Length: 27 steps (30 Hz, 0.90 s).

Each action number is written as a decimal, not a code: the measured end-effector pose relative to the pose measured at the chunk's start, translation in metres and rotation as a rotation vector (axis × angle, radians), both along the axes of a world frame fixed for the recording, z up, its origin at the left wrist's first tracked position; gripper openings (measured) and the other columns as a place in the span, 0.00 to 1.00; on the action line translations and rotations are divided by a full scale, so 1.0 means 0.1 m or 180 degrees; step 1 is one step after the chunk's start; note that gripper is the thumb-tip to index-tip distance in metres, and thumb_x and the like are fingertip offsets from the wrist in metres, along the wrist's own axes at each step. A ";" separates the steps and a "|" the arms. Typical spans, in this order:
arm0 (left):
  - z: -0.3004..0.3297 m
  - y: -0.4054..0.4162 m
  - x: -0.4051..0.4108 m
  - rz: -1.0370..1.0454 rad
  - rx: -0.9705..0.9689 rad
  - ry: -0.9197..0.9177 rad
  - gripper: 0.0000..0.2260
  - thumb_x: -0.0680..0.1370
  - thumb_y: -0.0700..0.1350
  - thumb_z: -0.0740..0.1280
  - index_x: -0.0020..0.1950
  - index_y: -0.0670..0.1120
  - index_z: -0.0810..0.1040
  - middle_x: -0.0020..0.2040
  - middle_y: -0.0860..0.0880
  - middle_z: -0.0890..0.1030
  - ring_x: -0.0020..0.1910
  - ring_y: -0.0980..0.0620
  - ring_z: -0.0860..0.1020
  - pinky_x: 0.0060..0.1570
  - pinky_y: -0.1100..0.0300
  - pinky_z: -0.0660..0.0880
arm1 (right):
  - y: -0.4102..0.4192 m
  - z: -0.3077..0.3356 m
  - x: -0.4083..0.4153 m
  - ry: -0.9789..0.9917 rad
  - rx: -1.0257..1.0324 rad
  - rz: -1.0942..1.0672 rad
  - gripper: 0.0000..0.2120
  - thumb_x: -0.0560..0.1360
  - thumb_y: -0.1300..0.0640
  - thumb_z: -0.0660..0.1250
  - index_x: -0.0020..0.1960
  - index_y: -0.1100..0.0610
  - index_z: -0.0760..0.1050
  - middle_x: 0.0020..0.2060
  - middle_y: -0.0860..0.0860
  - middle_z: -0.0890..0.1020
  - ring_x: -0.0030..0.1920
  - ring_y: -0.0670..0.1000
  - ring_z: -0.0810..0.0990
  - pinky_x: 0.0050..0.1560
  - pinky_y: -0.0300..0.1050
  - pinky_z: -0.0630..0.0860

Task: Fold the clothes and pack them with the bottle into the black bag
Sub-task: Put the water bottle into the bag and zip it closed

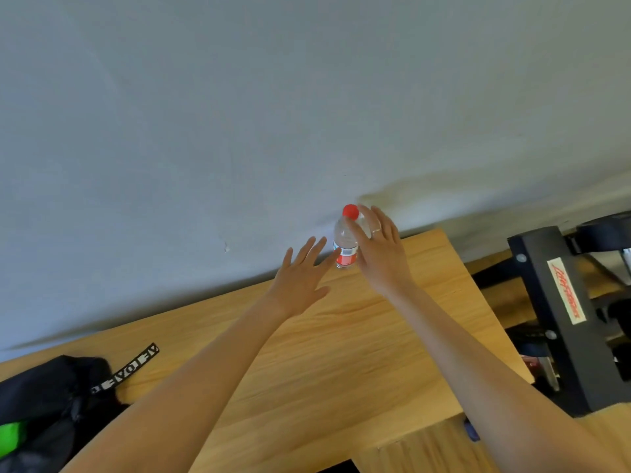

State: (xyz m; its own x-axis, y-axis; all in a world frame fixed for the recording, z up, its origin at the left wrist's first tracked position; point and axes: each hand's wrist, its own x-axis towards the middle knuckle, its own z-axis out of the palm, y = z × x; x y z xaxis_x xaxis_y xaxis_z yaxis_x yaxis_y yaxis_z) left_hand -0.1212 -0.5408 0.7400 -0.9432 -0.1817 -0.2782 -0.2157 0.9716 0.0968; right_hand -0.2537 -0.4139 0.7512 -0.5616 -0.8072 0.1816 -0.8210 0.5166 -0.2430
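Clear plastic bottle (346,244) stands upright on the bench (358,336). The right hand (379,250) curls around its neck, touching; the left hand (300,278), fingers spread, holds nothing just beside it.

Grey wall (239,114) behind wooden table (341,353) — black metal frame (560,319) right.

The strap (125,369) of the black bag (44,397) bears white block letters, partly legible as "VO"; the red script on the black frame's sticker (566,291) is unreadable.
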 end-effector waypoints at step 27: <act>0.20 -0.06 0.97 0.2608 0.2130 0.1133 0.17 0.65 0.42 0.70 0.48 0.56 0.69 0.37 0.52 0.81 0.39 0.53 0.80 0.33 0.66 0.73 | -0.57 0.45 1.25 -0.1207 -0.0318 0.1268 0.11 0.75 0.59 0.64 0.57 0.53 0.74 0.50 0.48 0.77 0.48 0.50 0.77 0.45 0.48 0.76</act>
